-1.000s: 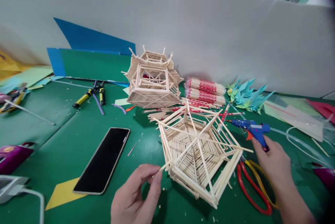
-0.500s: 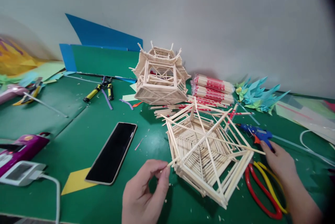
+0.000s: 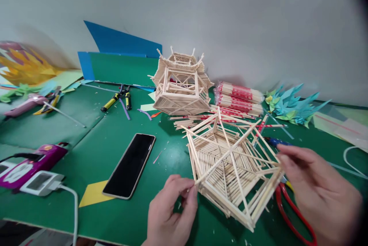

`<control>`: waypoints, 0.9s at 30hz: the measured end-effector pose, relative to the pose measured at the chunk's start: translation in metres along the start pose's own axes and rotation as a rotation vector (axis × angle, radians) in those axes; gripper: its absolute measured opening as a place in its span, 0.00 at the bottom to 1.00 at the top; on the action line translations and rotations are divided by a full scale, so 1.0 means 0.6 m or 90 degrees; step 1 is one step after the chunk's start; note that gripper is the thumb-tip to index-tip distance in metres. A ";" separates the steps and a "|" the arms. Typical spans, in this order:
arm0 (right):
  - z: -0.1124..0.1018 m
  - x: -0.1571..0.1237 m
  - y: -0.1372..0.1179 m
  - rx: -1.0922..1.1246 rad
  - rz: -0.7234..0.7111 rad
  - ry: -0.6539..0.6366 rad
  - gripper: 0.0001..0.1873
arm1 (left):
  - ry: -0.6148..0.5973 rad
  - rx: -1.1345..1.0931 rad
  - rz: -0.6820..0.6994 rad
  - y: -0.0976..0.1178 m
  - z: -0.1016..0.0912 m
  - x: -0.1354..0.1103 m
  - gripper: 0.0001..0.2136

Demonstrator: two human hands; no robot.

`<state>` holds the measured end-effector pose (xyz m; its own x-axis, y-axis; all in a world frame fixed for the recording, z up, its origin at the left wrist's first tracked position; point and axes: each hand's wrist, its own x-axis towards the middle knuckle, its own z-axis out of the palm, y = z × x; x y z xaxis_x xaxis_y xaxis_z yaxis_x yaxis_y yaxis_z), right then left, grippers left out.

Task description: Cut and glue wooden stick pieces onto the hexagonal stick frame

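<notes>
A hexagonal frame of thin wooden sticks (image 3: 211,200) stands in front of me, with a slatted floor and sticks crossing over its open top. My left hand (image 3: 175,209) pinches the end of a wooden stick (image 3: 212,168) at the frame's left corner. At the opposite corner, the thumb and forefinger of my right hand (image 3: 313,184) close on the end of another crossing stick; the fingertips partly hide it. Behind my right hand lies a blue glue gun (image 3: 273,141), mostly covered. Red-handled pliers (image 3: 293,215) lie below that hand, partly hidden.
A stick-built pavilion (image 3: 181,85) stands behind the frame, beside wrapped stick bundles (image 3: 240,94) and loose sticks. Blue folded paper (image 3: 301,104) is at the right. Leftward lie a phone (image 3: 129,165), yellow-handled cutters (image 3: 110,102), a pink glue gun (image 3: 25,107) and a purple power strip (image 3: 37,165).
My right hand has let go of the blue glue gun and come to the frame's right corner. My left hand keeps its pinch at the left corner. The view has shifted slightly.
</notes>
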<state>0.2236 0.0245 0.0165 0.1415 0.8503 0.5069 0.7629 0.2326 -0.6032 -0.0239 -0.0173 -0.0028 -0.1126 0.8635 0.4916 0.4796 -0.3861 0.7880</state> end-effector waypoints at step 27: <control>0.069 0.034 -0.130 0.158 -0.136 -0.481 0.05 | -0.137 0.113 0.015 0.019 -0.008 0.032 0.08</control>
<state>0.1407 0.0434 0.0485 -0.5207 0.8439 0.1289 0.5514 0.4477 -0.7040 -0.0246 -0.0067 0.0171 0.0785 0.9110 0.4049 0.6275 -0.3608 0.6900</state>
